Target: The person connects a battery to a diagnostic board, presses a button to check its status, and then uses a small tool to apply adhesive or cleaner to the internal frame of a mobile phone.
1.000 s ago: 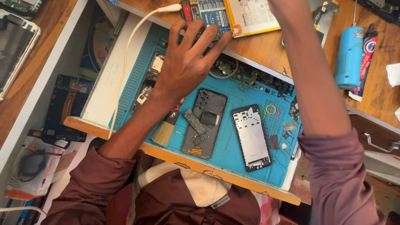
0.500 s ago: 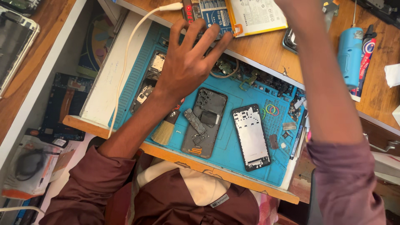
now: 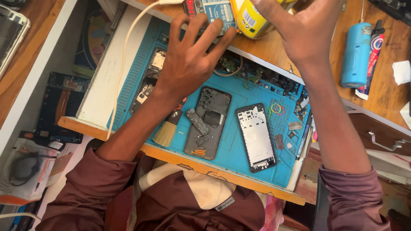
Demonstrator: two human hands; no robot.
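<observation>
In the head view the left hand point(image 3: 188, 64) hangs palm-down with its fingers spread wide above the upper part of a blue work mat point(image 3: 233, 152), fingertips reaching toward the edge of a blue gadget with a small display point(image 3: 214, 10) at the top of the frame; it grips nothing. The right hand point(image 3: 308, 30) is up at the top edge, fingers curled beside a yellow can point(image 3: 250, 21) that lies on the wooden desk point(image 3: 325, 90); whether it actually clamps the can cannot be told, as the contact is cut off by the frame. On the mat, just below the left wrist, lies a dark opened phone body point(image 3: 208, 124) with loose parts on it, and right beside it a second phone frame with a pale inner plate point(image 3: 256, 137). A small brush with pale bristles point(image 3: 168, 130) rests at the forearm, partly under it. Coloured rings point(image 3: 276, 109) sit near the second frame. A white cable point(image 3: 124, 55) runs down the left side. A blue cylinder point(image 3: 355, 53) stands well apart on the desk at the right
</observation>
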